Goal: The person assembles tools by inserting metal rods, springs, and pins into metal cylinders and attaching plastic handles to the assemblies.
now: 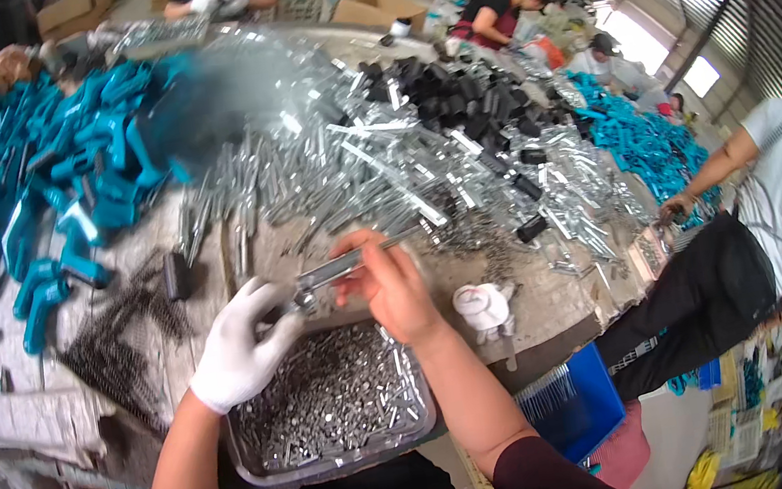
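Note:
My left hand (246, 345), in a white glove, is closed on one end of a silver metal channel-shaped piece (332, 270). My bare right hand (391, 287) grips the other end, fingers curled round it; a thin rod seems to stick out past them. Both hands hold the piece above a clear plastic tub (426, 396) full of small shiny metal parts (328, 396). Just beyond my hands lies a broad heap of long silver metal strips and rods (300, 177). The exact kind of the held piece is hard to make out.
Teal handles (109, 150) heap on the left, black cylindrical pieces (460, 97) at the back. Dark springs or pins (128, 345) lie left of the tub. A crumpled white glove (484, 309) lies right. A blue bin (577, 409) stands below; a co-worker (760, 209) is at right.

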Available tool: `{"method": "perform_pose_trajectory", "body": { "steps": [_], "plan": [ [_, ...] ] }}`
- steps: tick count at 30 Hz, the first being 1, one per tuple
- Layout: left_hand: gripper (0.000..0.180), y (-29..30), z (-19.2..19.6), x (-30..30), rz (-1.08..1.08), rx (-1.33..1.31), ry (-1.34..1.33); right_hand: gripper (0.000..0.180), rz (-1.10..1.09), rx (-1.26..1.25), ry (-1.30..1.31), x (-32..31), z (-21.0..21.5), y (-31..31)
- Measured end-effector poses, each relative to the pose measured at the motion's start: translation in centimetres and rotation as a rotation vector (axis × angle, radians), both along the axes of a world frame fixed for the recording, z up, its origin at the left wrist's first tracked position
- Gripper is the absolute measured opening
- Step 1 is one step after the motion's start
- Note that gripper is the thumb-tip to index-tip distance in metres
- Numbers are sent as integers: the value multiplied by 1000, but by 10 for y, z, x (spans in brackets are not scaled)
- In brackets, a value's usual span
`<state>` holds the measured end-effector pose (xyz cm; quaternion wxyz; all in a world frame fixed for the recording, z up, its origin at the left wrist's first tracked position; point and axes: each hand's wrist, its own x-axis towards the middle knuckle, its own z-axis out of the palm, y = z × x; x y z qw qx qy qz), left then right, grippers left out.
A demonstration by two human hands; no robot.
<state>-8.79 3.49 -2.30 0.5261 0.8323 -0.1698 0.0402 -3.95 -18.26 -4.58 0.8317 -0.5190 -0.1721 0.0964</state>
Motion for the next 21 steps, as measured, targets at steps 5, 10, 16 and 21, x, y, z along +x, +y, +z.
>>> {"method": "perform_pose_trajectory", "body": {
  "steps": [5, 10, 16, 21],
  "plan": [
    [24, -10, -9, 2, -44, 17, 2, 32, -51, -30, 6, 1, -1, -7],
    [27, -8, -11, 4, -26, 29, 66, 32, -75, -177, -101, 3, 3, -7],
    [28, -16, -2, -2, -69, -32, 326, 56, 201, -612, -423, -14, -5, 13],
    [26, -21, -3, -13, 111, -207, -42, 65, 122, -451, -444, -13, -12, 9]
  ]
}}
